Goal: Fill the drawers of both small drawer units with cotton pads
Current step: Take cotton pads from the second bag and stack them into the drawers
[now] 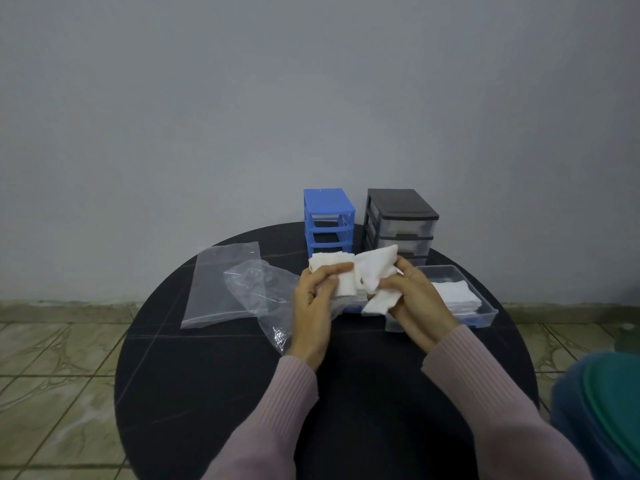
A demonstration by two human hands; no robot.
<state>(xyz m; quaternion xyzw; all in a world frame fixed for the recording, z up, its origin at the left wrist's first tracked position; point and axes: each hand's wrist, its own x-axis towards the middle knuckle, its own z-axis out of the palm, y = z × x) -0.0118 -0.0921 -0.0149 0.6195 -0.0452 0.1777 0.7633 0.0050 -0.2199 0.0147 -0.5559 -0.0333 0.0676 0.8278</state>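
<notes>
Now both hands (pixel 363 299) grip soft white cotton pads (pixel 360 271).

White cotton pads (pixel 363 275) are bunching above the round table's middle. The blue drawer unit (pixel 329 220) and the black drawer unit (pixel 400 220) are standing side by side at its far edge, more pads lying in a clear drawer (pixel 485 315) toward the right edge.

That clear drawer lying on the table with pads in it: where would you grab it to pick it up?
Probably by the clear drawer's near right corner and long outer wall, coming from the right. That side is bare, the pads lie flat inside, and the right hand covers its left end.
</notes>
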